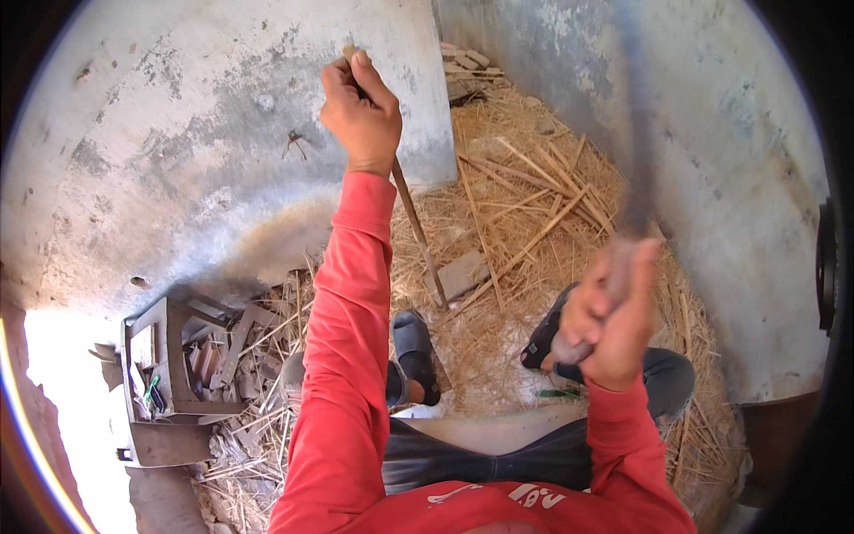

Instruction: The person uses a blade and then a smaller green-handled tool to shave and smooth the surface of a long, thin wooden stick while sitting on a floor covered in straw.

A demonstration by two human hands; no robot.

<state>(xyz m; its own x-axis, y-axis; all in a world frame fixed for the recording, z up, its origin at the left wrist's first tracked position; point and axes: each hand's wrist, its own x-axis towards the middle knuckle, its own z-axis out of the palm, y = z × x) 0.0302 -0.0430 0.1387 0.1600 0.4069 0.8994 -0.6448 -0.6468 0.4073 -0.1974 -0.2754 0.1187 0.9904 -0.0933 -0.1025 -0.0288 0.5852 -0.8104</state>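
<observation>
My left hand (363,111) is raised in front of the pale wall, its fingers wrapped round the upper part of a slim brown wooden stick (416,222). The stick's top end pokes out above the thumb, and its lower end slants down to the straw between my feet. On the right, my right hand (614,320) grips the rounded handle of a long-bladed knife (638,133), probably a machete. Its dark blade points up and is smeared by motion, so its edge cannot be made out. Knife and stick are well apart.
Straw and split sticks (543,196) cover the floor, with a brick (463,274) near my feet. At the left stands a broken grey casing (165,356) beside rubble. Worn plastered walls (222,116) rise ahead and on the right (729,133).
</observation>
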